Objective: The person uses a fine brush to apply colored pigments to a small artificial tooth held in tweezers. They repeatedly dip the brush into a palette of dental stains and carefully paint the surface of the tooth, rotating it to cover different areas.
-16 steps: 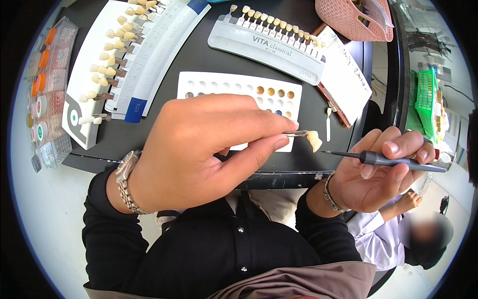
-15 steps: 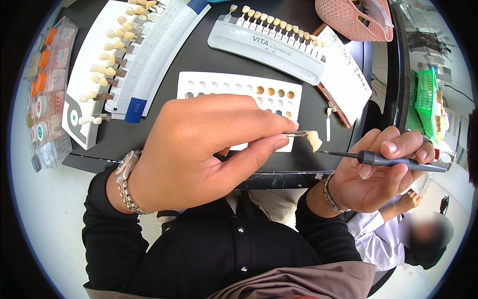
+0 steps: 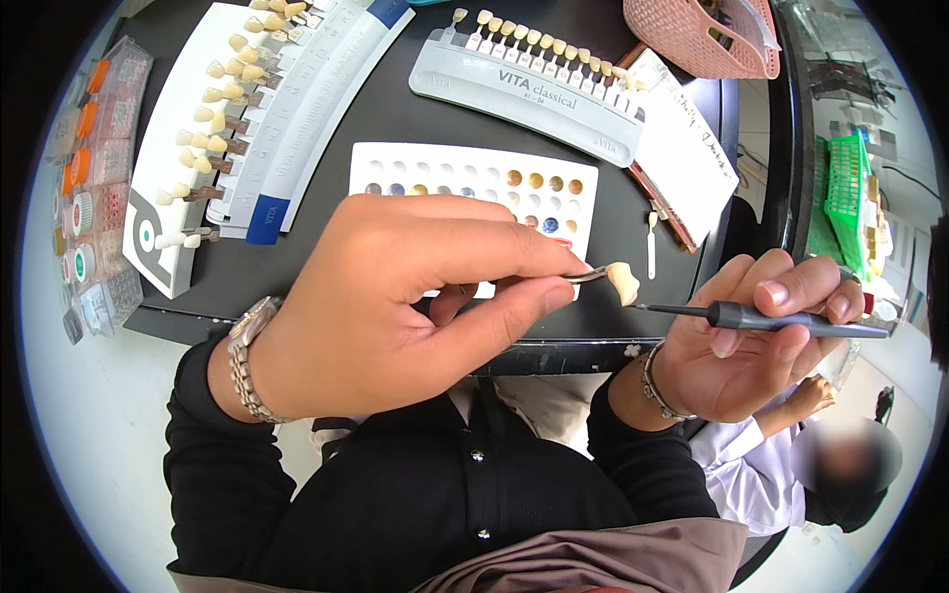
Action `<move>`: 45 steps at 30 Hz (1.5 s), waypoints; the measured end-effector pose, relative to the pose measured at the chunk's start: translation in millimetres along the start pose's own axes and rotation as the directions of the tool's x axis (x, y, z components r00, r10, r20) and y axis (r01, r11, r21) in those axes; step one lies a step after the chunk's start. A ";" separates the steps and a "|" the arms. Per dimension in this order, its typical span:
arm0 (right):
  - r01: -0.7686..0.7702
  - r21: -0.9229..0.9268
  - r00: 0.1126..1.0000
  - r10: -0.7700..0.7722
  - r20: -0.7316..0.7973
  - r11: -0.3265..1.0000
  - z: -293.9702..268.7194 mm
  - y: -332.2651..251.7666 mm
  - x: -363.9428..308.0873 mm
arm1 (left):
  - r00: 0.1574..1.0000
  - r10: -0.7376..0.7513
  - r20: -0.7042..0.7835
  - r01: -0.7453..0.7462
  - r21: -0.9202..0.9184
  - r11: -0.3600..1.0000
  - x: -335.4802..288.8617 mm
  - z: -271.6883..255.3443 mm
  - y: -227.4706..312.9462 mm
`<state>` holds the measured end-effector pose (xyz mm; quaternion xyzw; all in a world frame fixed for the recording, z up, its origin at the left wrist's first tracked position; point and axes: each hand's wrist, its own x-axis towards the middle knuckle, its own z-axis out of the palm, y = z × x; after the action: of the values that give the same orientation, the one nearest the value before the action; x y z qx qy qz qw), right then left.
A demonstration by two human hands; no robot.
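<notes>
Head view: L hand (image 3: 395,296) clamped on silver metal tweezers (image 3: 593,274) holding cream tooth-shaped crown (image 3: 621,283), right of ctr; R hand (image 3: 727,371) pinching slim dark-grey brush (image 3: 739,316), tip at crown's lower edge, contact unclear. Risk: slack squeeze or brush nudge cld spin/drop crown. Black tabletop (image 3: 386,104): white rectangular palette (image 3: 474,155) mid-frame, grey-blue shade guide (image 3: 316,128) upper L. Green plastic basket (image 3: 847,183) far R; lilac-clad co-worker (image 3: 751,474) lower R.

My head-worn fisheye camera looks steeply down from close above my bare fingers (image 3: 514,249), taking in my black, long-sleeved, buttoned shirt (image 3: 395,484) at the bottom and the black, flat-topped bench (image 3: 366,109) beyond; straight edges bend toward its round, dark rim.
</notes>
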<state>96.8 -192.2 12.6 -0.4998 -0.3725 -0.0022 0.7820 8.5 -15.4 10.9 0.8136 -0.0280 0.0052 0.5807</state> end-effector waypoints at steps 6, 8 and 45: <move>0.003 0.011 1.000 -0.003 -0.004 1.000 -0.6 0.4 -0.8 | 1.000 -0.026 0.010 0.026 -0.036 0.999 -0.7 0.6 -0.6; 0.000 0.003 1.000 0.000 0.002 1.000 -0.3 0.2 -0.9 | 1.000 -0.029 0.013 0.029 -0.037 0.999 -1.1 0.6 -0.8; 0.007 -0.011 1.000 -0.008 -0.011 1.000 4.2 2.5 -2.1 | 1.000 -0.016 -0.020 0.011 -0.195 0.981 -5.7 0.0 -3.5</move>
<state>93.7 -188.4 10.4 -0.5027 -0.3702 -0.0098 0.7811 3.0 -14.1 7.4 0.7531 -0.0167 0.0071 0.6577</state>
